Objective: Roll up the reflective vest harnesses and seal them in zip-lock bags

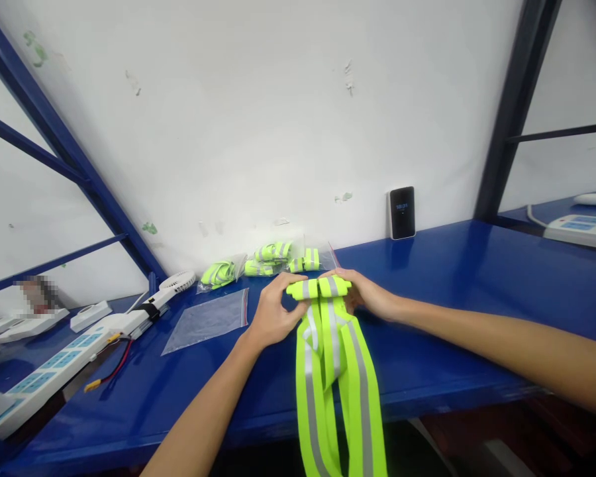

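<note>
A neon-yellow reflective strap vest [335,371] with grey stripes lies across the blue table [451,298] and hangs over its front edge. My left hand [273,315] is closed on the left end of its folded top. My right hand [365,291] grips the right end of that fold. The folded part sits between both hands, just off the table surface.
An empty clear zip bag [207,319] lies left of my hands. Bagged folded vests [263,264] are piled by the wall. A dark phone-like device [402,212] leans on the wall. White power strips [54,364] and a small fan [177,281] sit at left; another strip [583,228] at right.
</note>
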{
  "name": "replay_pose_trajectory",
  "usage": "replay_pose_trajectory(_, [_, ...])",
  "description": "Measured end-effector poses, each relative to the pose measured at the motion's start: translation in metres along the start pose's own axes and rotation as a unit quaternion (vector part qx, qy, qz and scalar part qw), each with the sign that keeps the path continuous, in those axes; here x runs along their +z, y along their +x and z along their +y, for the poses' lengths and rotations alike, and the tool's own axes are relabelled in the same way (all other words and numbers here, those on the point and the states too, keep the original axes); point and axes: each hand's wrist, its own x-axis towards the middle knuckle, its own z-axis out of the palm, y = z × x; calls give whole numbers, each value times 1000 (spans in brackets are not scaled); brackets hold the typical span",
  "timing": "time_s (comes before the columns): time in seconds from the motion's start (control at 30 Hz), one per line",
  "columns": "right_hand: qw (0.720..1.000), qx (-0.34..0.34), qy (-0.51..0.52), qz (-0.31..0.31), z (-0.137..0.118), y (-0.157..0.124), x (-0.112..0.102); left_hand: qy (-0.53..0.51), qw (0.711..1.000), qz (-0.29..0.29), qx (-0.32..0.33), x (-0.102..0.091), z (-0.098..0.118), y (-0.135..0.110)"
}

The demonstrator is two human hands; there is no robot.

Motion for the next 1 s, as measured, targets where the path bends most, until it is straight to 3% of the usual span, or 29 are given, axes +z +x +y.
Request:
replay_pose_trajectory(0.1, [989,-98,-112,14,0,-2,-16,-104,990,22,-91,4,-4,0])
replay_pose_trajectory(0.2, [964,-204,-168,35,5,-5,-30,-231,960,41,-156,9,-8,0])
replay_pose_trajectory(0.33, [911,-266,-305,81,6,-8,-29,-327,916,48,-225,15,-13,1])
replay_pose_trajectory(0.5, [840,-338,-422,46,4,-7,-17,-401,885,40,-235,17,-20,-2])
replay_pose_trajectory(0.63, [807,-364,-462,48,3,-9,-18,-378,899,-17,-219,16,-16,-2])
replay_pose_trajectory(0.7, [823,-356,-441,45,1,-10,-18,-362,909,-41,-202,15,-14,-1])
replay_pose_trajectory(0.77, [865,-309,-389,66,-1,-9,-16,-362,913,-37,-185,14,-14,-1])
replay_pose_trajectory(0.9, [967,-110,-180,141,-3,-4,-7,-277,947,-21,-162,14,-20,-5])
replay_pose_trajectory(1.0, [990,9,8,141,-2,-1,1,-168,978,-35,-118,12,-22,-5])
